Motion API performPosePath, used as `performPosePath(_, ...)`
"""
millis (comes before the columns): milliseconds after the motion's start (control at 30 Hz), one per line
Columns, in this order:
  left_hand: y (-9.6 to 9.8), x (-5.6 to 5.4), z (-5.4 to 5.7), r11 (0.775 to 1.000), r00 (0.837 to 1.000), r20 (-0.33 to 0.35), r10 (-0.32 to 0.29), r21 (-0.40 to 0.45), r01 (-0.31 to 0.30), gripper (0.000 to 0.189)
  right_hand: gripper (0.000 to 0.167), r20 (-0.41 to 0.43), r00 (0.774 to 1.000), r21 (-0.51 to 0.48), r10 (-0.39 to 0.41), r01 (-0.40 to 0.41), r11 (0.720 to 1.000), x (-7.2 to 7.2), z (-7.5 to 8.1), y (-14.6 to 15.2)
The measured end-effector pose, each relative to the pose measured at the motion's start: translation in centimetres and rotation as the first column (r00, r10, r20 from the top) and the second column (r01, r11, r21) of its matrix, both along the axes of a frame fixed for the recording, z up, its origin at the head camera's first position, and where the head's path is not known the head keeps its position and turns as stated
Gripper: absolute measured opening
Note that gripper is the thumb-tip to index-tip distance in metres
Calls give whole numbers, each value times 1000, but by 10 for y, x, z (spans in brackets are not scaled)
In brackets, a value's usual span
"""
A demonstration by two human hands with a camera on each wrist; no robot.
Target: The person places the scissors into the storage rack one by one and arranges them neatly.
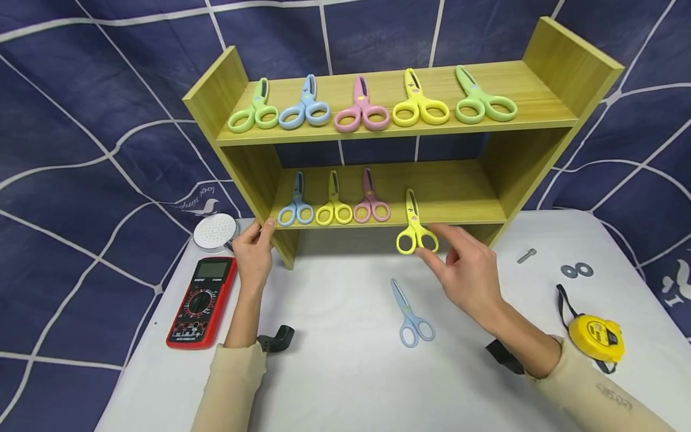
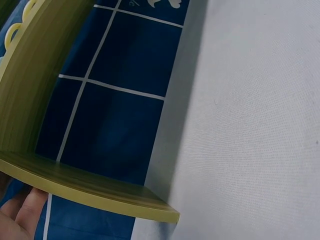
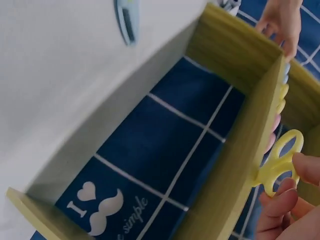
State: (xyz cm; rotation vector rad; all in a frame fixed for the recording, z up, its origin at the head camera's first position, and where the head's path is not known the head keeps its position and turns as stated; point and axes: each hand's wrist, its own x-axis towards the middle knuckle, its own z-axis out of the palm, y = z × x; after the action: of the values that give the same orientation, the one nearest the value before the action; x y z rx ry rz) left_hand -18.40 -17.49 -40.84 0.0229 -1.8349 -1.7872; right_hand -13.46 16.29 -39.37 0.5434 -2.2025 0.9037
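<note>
My right hand (image 1: 468,270) pinches the handle loops of a pair of yellow scissors (image 1: 413,223), its blades pointing back over the lower shelf. In the right wrist view the same yellow scissors (image 3: 280,165) sit at the shelf's front edge between thumb and fingers. My left hand (image 1: 255,252) grips the left side panel of the wooden shelf (image 1: 254,174) near the lower board. Left of the held pair on that board lie blue scissors (image 1: 297,201), yellow scissors (image 1: 334,201) and pink scissors (image 1: 370,198). Light blue scissors (image 1: 410,315) lie on the table below.
Several scissors line the top board, including pink scissors (image 1: 361,108). At left are a red multimeter (image 1: 202,303) and a shower head (image 1: 215,231). At right lie a bolt (image 1: 526,255), washers (image 1: 584,269) and a yellow tape measure (image 1: 596,337). A blue cloth (image 1: 81,198) hangs behind.
</note>
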Motion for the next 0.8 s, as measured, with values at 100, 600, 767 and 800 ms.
performPosePath(100, -2, -3, -4, 1000, 1000, 11, 7, 1, -7, 26, 45, 15, 1000, -33, -13, 13, 999, -14, 1, 3)
performPosePath(600, -12, -18, -24, 999, 1000, 9, 7, 47, -7, 26, 42, 62, 995, -61, -80, 84, 995, -51, 0, 6)
performPosePath(767, -10, -16, -22, 999, 1000, 3, -3, 41, 3, 25, 33, -42, 998, -254, 44, -53, 966, -34, -20, 3)
performPosePath(800, -9, -14, -18, 999, 1000, -1, -5, 37, 5, 25, 32, -60, 995, -273, 77, -90, 958, -29, -26, 2)
